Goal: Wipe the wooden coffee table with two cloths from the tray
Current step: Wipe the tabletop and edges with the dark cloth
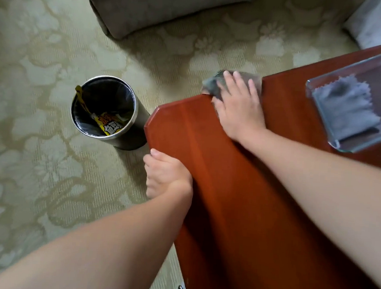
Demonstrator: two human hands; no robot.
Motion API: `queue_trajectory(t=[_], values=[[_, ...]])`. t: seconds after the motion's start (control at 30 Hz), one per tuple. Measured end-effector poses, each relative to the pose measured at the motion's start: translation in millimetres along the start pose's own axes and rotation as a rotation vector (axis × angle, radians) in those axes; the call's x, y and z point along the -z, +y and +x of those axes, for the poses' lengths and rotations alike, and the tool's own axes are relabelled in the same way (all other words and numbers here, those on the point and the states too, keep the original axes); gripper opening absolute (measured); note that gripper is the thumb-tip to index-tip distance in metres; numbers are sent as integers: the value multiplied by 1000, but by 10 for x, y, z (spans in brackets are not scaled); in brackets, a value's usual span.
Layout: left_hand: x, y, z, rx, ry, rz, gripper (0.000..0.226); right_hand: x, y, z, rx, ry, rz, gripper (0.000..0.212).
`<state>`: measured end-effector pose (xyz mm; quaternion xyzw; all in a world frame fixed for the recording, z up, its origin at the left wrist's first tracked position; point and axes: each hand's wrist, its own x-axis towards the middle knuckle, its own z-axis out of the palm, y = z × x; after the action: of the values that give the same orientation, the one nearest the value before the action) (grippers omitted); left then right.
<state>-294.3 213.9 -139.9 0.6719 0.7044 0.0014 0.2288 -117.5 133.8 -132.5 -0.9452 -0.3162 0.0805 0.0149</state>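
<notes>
On table [225,176], right hand [239,107] presses cloth [211,83]; left hand [167,176] grips edge

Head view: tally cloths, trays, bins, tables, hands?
Grey cloths: 2
Clear glass tray: 1
Round metal waste bin: 1
Red-brown wooden coffee table: 1
Hands: 2, left hand, right hand
Total: 7

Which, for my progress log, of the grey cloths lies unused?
The light grey cloth in the clear glass tray; the darker cloth lies under the right hand.
</notes>
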Motion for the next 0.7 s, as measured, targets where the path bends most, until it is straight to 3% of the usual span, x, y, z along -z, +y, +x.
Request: queue_trajectory(t=[0.17,0.33,0.4,0.57,0.7], values=[[-36,-52,-15,-144,42,-122,48,-260,-322,-1295,61,-13,14,67],[29,-329,-98,-691,29,-99,66,-494,-638,-2643,37,-54,16,69],[111,-606,-181,-828,-50,-134,68,-556,-822,-3150,32,-88,25,68],[185,-1658,-945,-1022,-152,-11,65,-686,-1079,-4385,-23,-104,79,61],[225,-2012,-1524,-1074,-229,85,63,-747,-870,-5397,-7,-122,170,55]])
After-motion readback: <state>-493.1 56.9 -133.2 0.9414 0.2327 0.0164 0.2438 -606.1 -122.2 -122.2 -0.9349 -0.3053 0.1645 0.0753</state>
